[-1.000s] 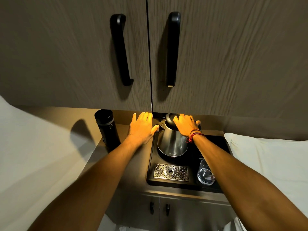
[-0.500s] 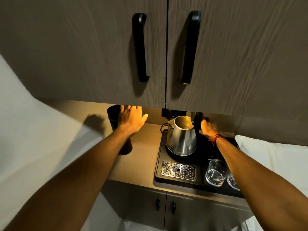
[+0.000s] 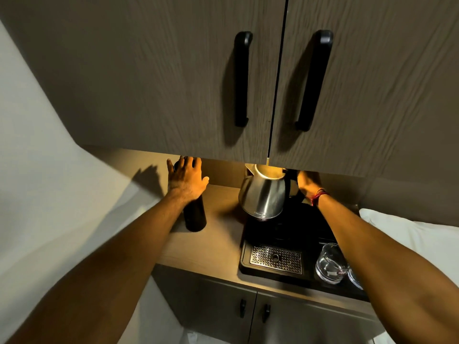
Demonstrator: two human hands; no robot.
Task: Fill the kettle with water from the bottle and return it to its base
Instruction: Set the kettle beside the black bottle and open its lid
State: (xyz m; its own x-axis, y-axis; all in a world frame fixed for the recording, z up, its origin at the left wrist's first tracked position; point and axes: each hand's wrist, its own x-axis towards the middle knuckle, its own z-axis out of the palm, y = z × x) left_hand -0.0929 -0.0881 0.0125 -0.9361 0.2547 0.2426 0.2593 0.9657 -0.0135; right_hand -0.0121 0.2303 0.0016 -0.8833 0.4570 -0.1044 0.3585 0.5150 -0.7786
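A steel kettle (image 3: 263,194) with its lid open hangs tilted to the left just above the back of a black tray (image 3: 280,234). My right hand (image 3: 306,182) grips its black handle from the right. A tall black bottle (image 3: 196,217) stands on the wooden counter (image 3: 218,234), left of the tray. My left hand (image 3: 186,180) lies over the bottle's top with the fingers spread, hiding the cap. The kettle's base is lost in the dark under the kettle.
Upper cabinet doors (image 3: 173,83) with black handles hang low over the counter, just above the kettle's mouth. On the tray sit a metal drip grille (image 3: 275,259) and two glasses (image 3: 330,264) at the front right. A white pillow (image 3: 409,234) lies to the right.
My right hand opened the lid, took the handle and lifted the kettle, tilting it left. My left hand moved left from beside the kettle onto the bottle's top.
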